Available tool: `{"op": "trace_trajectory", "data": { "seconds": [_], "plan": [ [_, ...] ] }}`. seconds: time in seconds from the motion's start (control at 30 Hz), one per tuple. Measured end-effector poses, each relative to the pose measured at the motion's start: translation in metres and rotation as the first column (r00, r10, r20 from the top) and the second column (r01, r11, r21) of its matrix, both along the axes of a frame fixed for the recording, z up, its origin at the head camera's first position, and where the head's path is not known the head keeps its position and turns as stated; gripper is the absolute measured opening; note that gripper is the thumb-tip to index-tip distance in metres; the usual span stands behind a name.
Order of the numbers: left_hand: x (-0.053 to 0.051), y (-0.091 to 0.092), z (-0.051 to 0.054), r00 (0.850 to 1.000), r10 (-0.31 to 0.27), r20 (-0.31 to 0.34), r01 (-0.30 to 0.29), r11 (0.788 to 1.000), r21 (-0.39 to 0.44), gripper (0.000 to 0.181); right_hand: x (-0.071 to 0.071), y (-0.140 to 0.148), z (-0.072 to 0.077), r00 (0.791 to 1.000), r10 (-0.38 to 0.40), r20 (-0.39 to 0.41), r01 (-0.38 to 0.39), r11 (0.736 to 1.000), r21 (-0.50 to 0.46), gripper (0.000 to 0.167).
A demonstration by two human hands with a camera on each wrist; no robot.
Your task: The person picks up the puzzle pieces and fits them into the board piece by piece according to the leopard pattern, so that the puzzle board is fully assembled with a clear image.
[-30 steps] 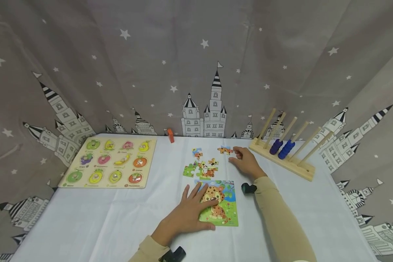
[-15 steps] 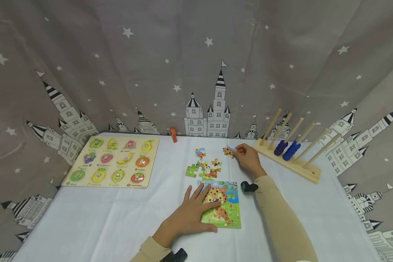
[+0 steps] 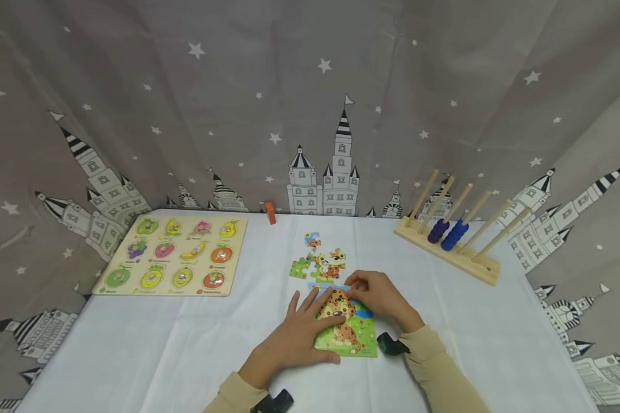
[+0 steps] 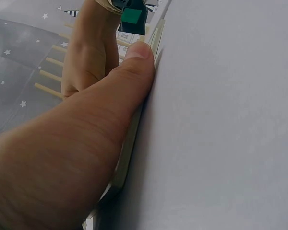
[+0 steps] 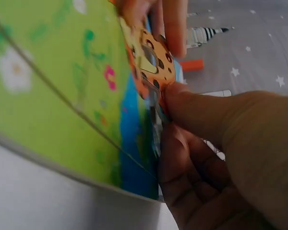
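Note:
Spread over the left part of a leopard picture puzzle, my left hand rests with fingers extended. Its thumb lies along the board's edge in the left wrist view. At the board's upper right, my right hand pinches a spotted orange jigsaw piece between thumb and fingers. That piece is tilted over the picture in the right wrist view, close to left-hand fingertips; whether it touches the board is unclear. Just beyond the board lie several loose jigsaw pieces, with one blue-and-orange piece farther back.
A wooden fruit peg puzzle lies at the left. A wooden rack of pegs with purple and blue beads stands at the back right. A small red-orange block sits at the table's far edge, before a grey castle-print curtain.
My right hand has picked up the spotted jigsaw piece from behind the board and brought it toward me onto the board's upper right. My left hand has stayed in place.

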State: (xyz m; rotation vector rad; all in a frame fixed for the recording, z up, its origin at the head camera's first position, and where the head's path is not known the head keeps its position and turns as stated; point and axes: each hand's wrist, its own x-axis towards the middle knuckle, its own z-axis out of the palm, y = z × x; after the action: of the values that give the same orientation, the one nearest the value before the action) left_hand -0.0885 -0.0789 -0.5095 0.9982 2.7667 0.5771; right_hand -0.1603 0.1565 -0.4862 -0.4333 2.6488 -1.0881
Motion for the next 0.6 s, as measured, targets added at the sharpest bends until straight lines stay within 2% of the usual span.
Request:
{"op": "trace_trajectory", "data": {
  "seconds": [0.13, 0.33, 0.6],
  "plan": [
    [0.0002, 0.0004, -0.001, 1.0, -0.006, -0.005, 0.006, 1.0, -0.008, 0.08, 0.0069, -0.0054, -0.0031, 0.999, -0.024, -0.044, 0.026, 0.999, 0.042, 0.007],
    [0.0004, 0.0003, 0.0001, 1.0, -0.01, -0.016, 0.01, 1.0, -0.013, 0.079, 0.0085, -0.0071, -0.0061, 0.993, -0.035, -0.11, 0.043, 0.997, 0.072, 0.01],
    [0.0005, 0.0007, 0.0013, 1.0, 0.003, 0.015, -0.003, 1.0, -0.029, 0.079, 0.0089, -0.0024, -0.0043, 0.998, -0.003, -0.069, 0.007, 0.998, 0.06, 0.006]
  ]
}}
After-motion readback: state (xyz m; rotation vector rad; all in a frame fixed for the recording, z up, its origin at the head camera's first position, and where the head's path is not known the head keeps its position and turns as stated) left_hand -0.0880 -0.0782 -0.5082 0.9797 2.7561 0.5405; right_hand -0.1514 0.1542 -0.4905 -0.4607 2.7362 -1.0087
